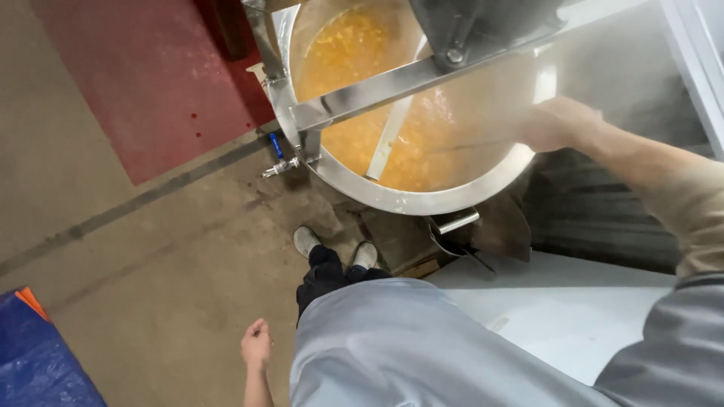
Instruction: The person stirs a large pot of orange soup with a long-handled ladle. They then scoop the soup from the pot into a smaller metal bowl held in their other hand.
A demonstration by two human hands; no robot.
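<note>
Right hand (558, 123) over steaming steel kettle (392, 197) of orange mash (422, 143), left hand (256, 345) hanging free

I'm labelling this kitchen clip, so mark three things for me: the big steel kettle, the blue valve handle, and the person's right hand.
steel kettle (392, 202): head view, near rim.
blue valve handle (277, 145): head view, mid-lever.
right hand (556, 124): head view, back of hand, over the steaming kettle.

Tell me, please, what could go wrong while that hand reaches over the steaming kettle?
The right hand sits over the orange mixture in rising steam, so a scald is possible. It is also near the kettle's mixer crossbar; a sleeve could catch. The left hand hangs free, bracing nothing.
</note>
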